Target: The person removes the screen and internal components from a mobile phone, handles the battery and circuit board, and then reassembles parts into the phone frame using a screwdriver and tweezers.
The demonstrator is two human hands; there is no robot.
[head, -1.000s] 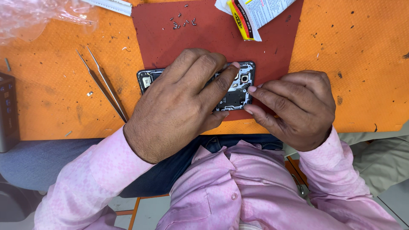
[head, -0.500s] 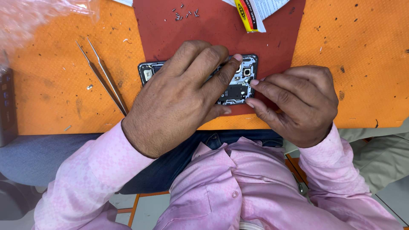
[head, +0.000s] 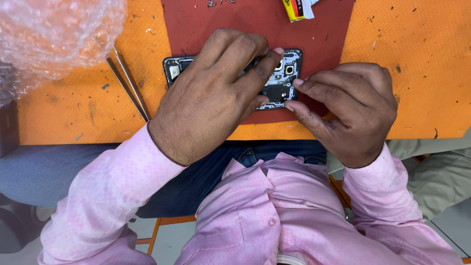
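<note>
- On the orange table (head: 64,113), the red mat (head: 196,29) at its middle serves as the landmark for all else.
- Far left of the mat, a heap of clear bubble wrap (head: 54,34) covers the table's upper corner.
- Just left of the mat, tweezers (head: 130,83) lie slanted on the orange surface, tips toward the near edge.
- At the mat's near edge lies an opened phone (head: 282,81), back cover off, camera lenses and circuit parts showing at its right end.
- Over the mat's left and middle part, the left hand (head: 211,98) lies flat across the phone, fingers spread and pressing down on it, index tip near the cameras; it pins the phone rather than closing round it.
- At the mat's right near corner, the right hand (head: 351,108) has thumb and forefinger drawn together in a pinch at the phone's right edge; whether anything sits between them I cannot tell.
- At the mat's far edge, a few small screws (head: 216,3) lie scattered, and right of them a yellow-and-red tube (head: 294,7) with some paper.
</note>
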